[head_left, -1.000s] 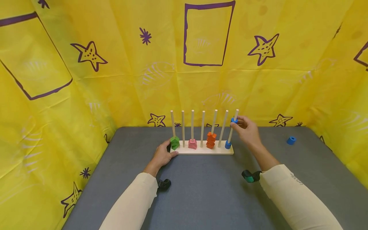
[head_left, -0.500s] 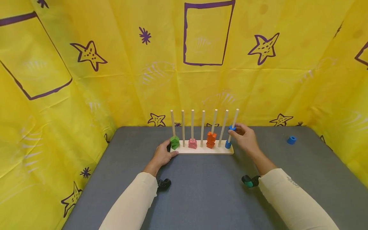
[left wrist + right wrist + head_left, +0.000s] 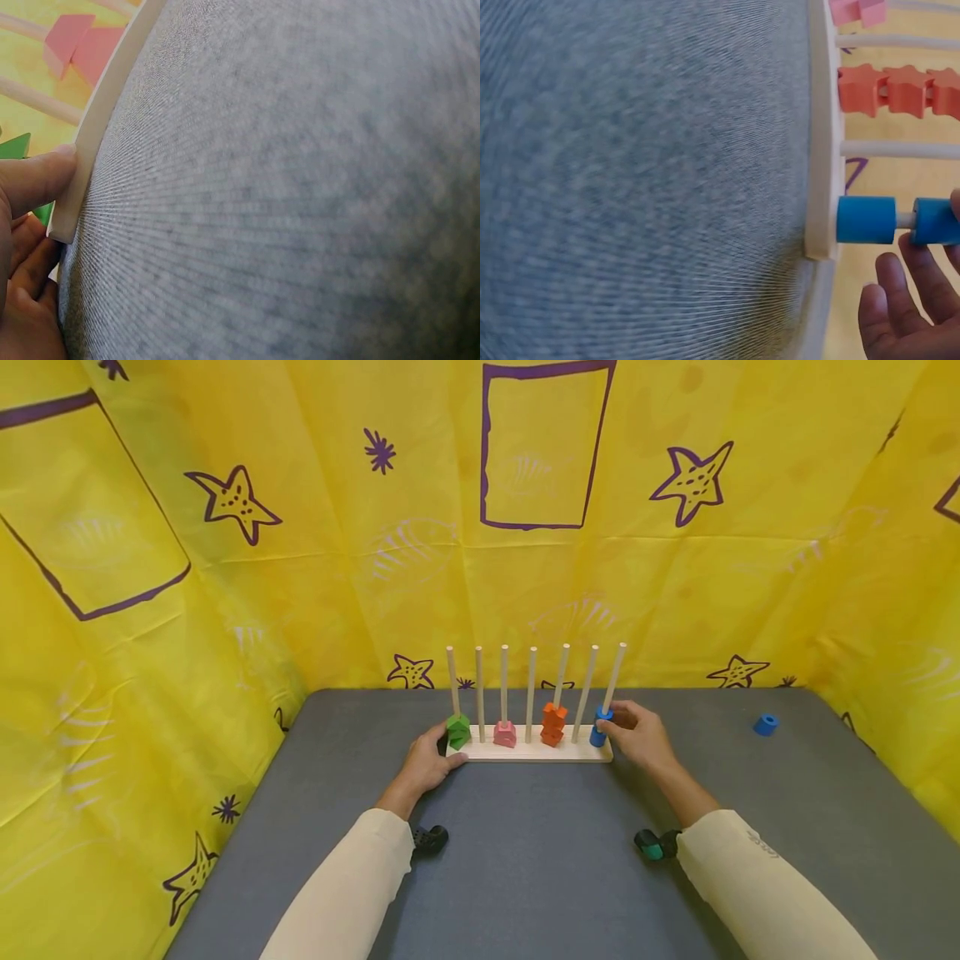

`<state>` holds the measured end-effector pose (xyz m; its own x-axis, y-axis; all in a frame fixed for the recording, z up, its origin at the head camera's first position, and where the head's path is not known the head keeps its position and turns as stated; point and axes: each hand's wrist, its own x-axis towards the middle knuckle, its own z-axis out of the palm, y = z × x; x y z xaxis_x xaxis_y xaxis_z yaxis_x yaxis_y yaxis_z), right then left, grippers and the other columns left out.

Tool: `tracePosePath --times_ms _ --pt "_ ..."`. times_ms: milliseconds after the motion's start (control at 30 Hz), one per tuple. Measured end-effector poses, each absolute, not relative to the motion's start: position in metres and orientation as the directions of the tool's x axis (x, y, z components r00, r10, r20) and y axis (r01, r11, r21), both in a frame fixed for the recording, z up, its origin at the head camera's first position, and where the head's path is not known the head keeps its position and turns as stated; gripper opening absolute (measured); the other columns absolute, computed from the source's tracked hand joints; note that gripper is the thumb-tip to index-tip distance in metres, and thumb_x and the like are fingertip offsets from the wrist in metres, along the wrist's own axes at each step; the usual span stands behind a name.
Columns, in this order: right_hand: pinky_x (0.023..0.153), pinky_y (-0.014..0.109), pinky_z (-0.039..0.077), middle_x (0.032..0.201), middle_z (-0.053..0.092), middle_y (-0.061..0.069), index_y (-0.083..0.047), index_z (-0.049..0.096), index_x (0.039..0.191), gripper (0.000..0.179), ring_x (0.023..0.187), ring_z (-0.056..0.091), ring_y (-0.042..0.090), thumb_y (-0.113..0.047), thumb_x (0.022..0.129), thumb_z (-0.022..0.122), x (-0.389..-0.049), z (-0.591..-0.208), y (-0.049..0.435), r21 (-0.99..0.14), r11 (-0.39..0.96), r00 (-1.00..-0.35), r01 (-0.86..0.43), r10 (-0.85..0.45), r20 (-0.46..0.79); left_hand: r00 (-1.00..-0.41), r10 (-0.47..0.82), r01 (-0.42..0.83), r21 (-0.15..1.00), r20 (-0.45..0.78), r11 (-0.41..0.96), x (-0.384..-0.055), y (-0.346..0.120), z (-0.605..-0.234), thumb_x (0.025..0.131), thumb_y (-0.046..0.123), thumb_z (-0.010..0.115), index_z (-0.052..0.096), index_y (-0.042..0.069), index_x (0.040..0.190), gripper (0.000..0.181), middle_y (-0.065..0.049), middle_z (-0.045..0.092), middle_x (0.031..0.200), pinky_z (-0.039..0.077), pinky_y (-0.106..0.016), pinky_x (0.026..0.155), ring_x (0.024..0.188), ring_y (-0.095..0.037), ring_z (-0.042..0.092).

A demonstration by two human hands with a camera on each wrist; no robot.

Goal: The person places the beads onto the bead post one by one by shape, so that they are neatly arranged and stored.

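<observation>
A pale wooden peg board (image 3: 532, 754) with several upright rods stands on the table. My left hand (image 3: 425, 763) grips its left end, the thumb (image 3: 45, 176) on the base and the fingers around the end. With my right hand (image 3: 643, 739) I pinch a blue cylinder bead (image 3: 932, 220) threaded on the rightmost rod. A small gap separates it from the lower blue bead (image 3: 865, 220), which sits against the base. Orange star beads (image 3: 553, 725) are stacked on another rod. Pink (image 3: 505, 734) and green beads (image 3: 458, 732) sit on rods further left.
A loose blue bead (image 3: 766, 724) lies on the grey table (image 3: 525, 860) to the right. Yellow patterned cloth (image 3: 420, 577) hangs behind the table and along both sides. Black wrist devices (image 3: 430, 841) show at both sleeves.
My right hand has slid the pinched blue bead down the rightmost rod, from near its top to just above the lower blue bead. The left hand stays on the board's end.
</observation>
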<state>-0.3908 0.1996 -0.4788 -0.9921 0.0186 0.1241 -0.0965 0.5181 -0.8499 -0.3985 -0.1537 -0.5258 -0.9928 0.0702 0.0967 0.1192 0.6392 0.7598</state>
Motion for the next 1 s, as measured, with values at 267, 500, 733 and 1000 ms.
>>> tracePosePath --times_ms 267,500,733,1000 --pt "0.092 0.051 0.046 0.121 0.060 0.024 0.003 0.055 0.129 0.043 0.111 0.056 0.040 -0.019 0.094 0.066 -0.394 -0.487 0.201 -0.857 0.510 -0.995 -0.072 0.018 0.095 -0.994 0.062 0.108 0.762 0.089 0.639 -0.398 -0.154 -0.525 0.083 0.014 0.078 0.046 0.006 0.144 0.069 -0.018 0.052 0.135 0.031 -0.051 0.106 0.126 -0.037 0.045" --pt "0.088 0.047 0.049 0.121 0.060 0.024 0.001 0.056 0.127 0.039 0.110 0.056 0.039 -0.018 0.093 0.066 -0.392 -0.485 0.206 -0.882 0.463 -0.993 -0.094 0.025 0.119 -0.995 0.054 0.097 0.763 0.082 0.639 -0.398 -0.155 -0.525 0.083 0.013 0.077 0.045 0.005 0.144 0.070 -0.019 0.050 0.137 0.030 -0.051 0.106 0.128 -0.037 0.043" --pt "0.078 0.027 0.051 0.118 0.062 0.022 0.000 0.057 0.126 0.039 0.107 0.058 0.037 -0.021 0.094 0.065 -0.385 -0.470 0.222 -0.858 0.487 -0.979 -0.163 0.031 0.203 -0.996 0.051 0.094 0.766 0.080 0.635 -0.399 -0.154 -0.524 0.084 0.014 0.077 0.044 0.005 0.145 0.070 -0.018 0.049 0.139 0.029 -0.050 0.107 0.129 -0.036 0.041" --pt "0.074 0.028 0.051 0.118 0.061 0.018 -0.004 0.056 0.128 0.046 0.106 0.056 0.034 -0.034 0.095 0.062 -0.372 -0.448 0.249 -0.809 0.560 -0.962 -0.177 0.077 0.263 -0.997 0.050 0.081 0.769 0.064 0.635 -0.398 -0.152 -0.523 0.084 0.014 0.077 0.044 0.004 0.145 0.070 -0.018 0.049 0.139 0.028 -0.050 0.108 0.130 -0.036 0.041"
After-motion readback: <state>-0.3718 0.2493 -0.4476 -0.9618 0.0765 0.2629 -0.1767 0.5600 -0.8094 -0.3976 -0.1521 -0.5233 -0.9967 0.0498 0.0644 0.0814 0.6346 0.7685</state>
